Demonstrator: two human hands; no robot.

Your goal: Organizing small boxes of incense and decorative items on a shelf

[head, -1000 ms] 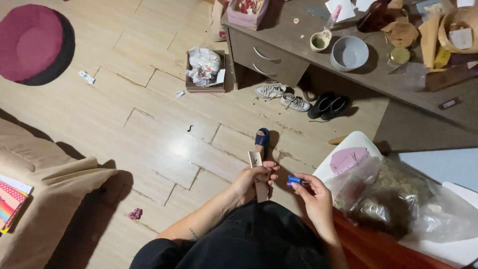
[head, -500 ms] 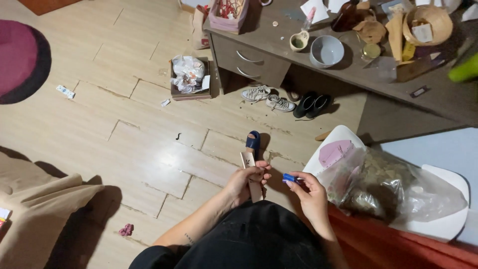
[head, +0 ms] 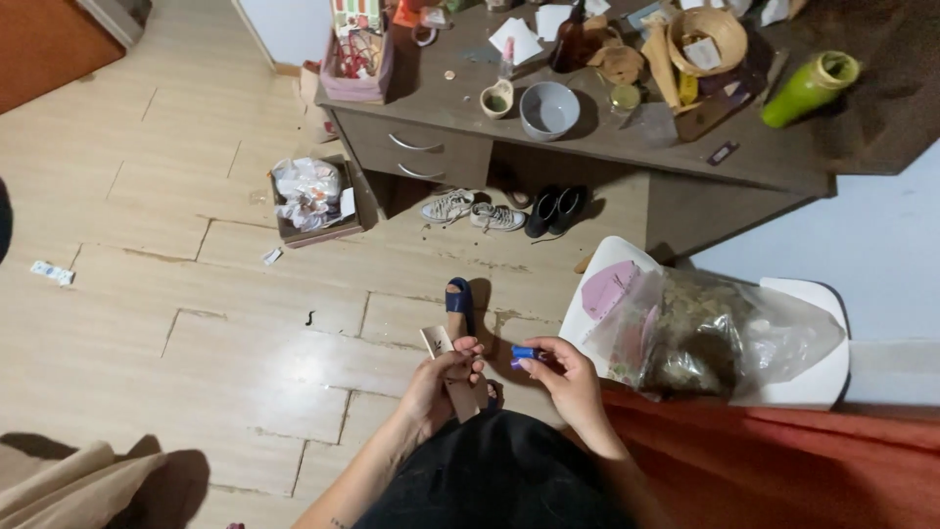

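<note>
My left hand (head: pixel 439 384) grips a narrow tan cardboard strip (head: pixel 449 372) that slants up and to the left from my lap. My right hand (head: pixel 568 377) pinches a small blue object (head: pixel 526 355) between thumb and fingers, a little to the right of the strip. Both hands hover above my black-clothed lap (head: pixel 499 475). Just beyond them my foot rests on the floor in a blue sandal (head: pixel 458 299).
A white chair (head: pixel 818 377) at right carries a clear plastic bag (head: pixel 705 333) of dried material. Beyond it a cluttered brown desk (head: pixel 587 127) has shoes (head: pixel 475 211) beneath. A box of crumpled paper (head: pixel 311 201) sits on the wood floor. Red fabric (head: pixel 783 460) lies lower right.
The view has swung up and right, so the desk now shows more fully and the round red rug has left the frame. My hands keep their hold on strip and blue object.
</note>
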